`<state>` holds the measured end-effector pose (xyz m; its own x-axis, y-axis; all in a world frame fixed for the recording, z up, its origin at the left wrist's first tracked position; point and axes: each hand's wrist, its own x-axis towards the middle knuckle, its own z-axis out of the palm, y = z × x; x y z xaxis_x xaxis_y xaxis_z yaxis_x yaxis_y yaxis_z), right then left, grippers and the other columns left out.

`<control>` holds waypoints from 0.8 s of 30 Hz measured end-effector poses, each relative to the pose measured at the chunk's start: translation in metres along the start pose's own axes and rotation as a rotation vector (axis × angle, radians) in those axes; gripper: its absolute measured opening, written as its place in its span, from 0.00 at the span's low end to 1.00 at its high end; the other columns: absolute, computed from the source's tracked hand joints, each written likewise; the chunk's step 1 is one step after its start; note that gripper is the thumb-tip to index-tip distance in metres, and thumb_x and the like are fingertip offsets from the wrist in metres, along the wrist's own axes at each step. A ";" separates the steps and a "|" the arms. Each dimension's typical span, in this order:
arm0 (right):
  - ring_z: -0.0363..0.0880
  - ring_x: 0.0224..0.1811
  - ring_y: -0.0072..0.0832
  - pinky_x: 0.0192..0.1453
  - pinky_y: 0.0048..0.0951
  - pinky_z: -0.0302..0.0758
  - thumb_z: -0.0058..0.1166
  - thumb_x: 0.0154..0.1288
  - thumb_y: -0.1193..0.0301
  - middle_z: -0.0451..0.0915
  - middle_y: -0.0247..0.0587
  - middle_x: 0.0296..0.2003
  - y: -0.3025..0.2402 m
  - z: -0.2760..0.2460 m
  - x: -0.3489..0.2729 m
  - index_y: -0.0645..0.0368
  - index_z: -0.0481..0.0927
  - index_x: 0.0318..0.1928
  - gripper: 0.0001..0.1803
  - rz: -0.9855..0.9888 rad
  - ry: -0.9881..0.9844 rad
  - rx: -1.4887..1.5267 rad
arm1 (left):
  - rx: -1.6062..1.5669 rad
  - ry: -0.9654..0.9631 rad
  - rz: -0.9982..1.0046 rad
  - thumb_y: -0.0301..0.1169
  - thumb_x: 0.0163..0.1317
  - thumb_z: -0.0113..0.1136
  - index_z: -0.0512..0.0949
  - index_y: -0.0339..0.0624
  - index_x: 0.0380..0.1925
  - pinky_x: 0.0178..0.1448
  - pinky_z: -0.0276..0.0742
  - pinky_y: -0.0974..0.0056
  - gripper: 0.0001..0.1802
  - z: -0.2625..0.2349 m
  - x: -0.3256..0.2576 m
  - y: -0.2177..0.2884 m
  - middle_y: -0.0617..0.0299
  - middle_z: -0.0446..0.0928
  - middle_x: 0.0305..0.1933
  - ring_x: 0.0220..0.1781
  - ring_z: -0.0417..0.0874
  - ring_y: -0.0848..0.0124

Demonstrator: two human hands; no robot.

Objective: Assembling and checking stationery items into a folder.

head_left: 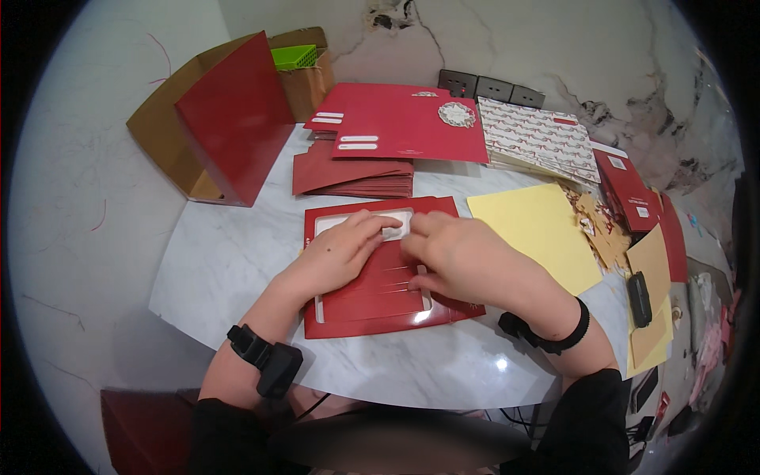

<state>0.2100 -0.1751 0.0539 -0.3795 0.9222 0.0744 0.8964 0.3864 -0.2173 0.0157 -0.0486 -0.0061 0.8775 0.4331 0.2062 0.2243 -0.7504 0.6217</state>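
Black sleeve (pixel 226 434), nearest, lower left. Left hand (pixel 336 252): fingers loosely bent, over the red folder's upper part. Red folder (pixel 368 301): flat on the marble table (pixel 214 261), between both arms; probably light, stiffish, slick, easily creased; best held by outer edges. Near edge toward the person; long axis unclear, sides almost equal. Right hand (pixel 459 257): curled, thumb apart; pinching or not, cannot tell.

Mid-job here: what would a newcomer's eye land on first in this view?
Probably the glossy red cardboard panel at the centre, with the left hand and right hand both on it. Next, likely the tall red cardboard box standing at upper left, then the bright yellow sheet lying right of the panel.
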 end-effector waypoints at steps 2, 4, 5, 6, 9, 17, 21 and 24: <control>0.80 0.48 0.45 0.47 0.42 0.80 0.69 0.55 0.61 0.78 0.48 0.41 0.004 -0.001 -0.002 0.63 0.75 0.48 0.26 0.076 0.196 -0.094 | -0.048 -0.023 -0.002 0.26 0.72 0.47 0.73 0.40 0.59 0.60 0.74 0.59 0.17 -0.004 0.002 -0.002 0.49 0.77 0.53 0.55 0.80 0.54; 0.82 0.42 0.47 0.43 0.41 0.80 0.69 0.56 0.59 0.80 0.49 0.39 0.006 -0.007 -0.005 0.64 0.71 0.51 0.30 0.250 0.260 -0.079 | -0.168 -0.017 -0.052 0.27 0.74 0.46 0.74 0.39 0.59 0.62 0.73 0.61 0.17 -0.011 0.000 -0.002 0.51 0.80 0.53 0.55 0.81 0.59; 0.82 0.42 0.47 0.43 0.41 0.80 0.69 0.56 0.59 0.80 0.49 0.39 0.005 -0.016 -0.005 0.64 0.71 0.51 0.30 0.245 0.263 -0.078 | -0.261 -0.049 -0.142 0.30 0.76 0.46 0.75 0.42 0.61 0.61 0.74 0.65 0.18 -0.014 -0.002 0.001 0.57 0.80 0.53 0.52 0.80 0.68; 0.82 0.40 0.47 0.41 0.41 0.79 0.69 0.57 0.59 0.81 0.50 0.37 0.000 -0.030 -0.004 0.64 0.69 0.53 0.31 0.371 0.118 0.082 | -0.259 -0.044 -0.143 0.30 0.76 0.46 0.75 0.42 0.61 0.61 0.74 0.65 0.18 -0.020 -0.004 0.006 0.57 0.80 0.53 0.52 0.80 0.68; 0.83 0.38 0.49 0.40 0.41 0.78 0.68 0.59 0.64 0.81 0.51 0.34 -0.001 -0.052 -0.009 0.64 0.66 0.58 0.32 0.427 -0.056 0.368 | -0.561 -0.195 -0.325 0.32 0.73 0.52 0.74 0.48 0.63 0.57 0.76 0.67 0.20 -0.033 -0.005 0.014 0.57 0.79 0.54 0.51 0.82 0.69; 0.80 0.39 0.44 0.47 0.37 0.77 0.57 0.57 0.85 0.82 0.44 0.35 0.036 -0.028 -0.013 0.56 0.69 0.62 0.30 0.208 0.319 0.264 | -1.054 -0.440 -0.100 0.26 0.57 0.70 0.46 0.45 0.79 0.67 0.72 0.66 0.54 -0.040 -0.022 0.014 0.47 0.68 0.69 0.67 0.74 0.64; 0.75 0.53 0.47 0.57 0.42 0.74 0.66 0.49 0.78 0.81 0.46 0.46 0.047 -0.020 -0.003 0.56 0.73 0.58 0.32 0.105 0.323 0.031 | -1.111 -0.232 -0.003 0.25 0.57 0.70 0.50 0.42 0.77 0.77 0.63 0.59 0.51 -0.043 -0.017 0.014 0.46 0.62 0.75 0.78 0.61 0.59; 0.72 0.57 0.47 0.63 0.43 0.70 0.63 0.52 0.79 0.78 0.45 0.48 0.045 -0.019 -0.006 0.54 0.75 0.57 0.29 0.136 0.144 0.070 | -1.157 0.032 -0.077 0.24 0.60 0.66 0.57 0.37 0.74 0.77 0.63 0.60 0.43 -0.047 -0.004 0.013 0.48 0.64 0.73 0.77 0.63 0.62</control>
<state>0.2575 -0.1629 0.0623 -0.2151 0.9605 0.1766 0.9170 0.2608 -0.3017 -0.0048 -0.0366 0.0368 0.8637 0.4822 0.1468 -0.2597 0.1762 0.9495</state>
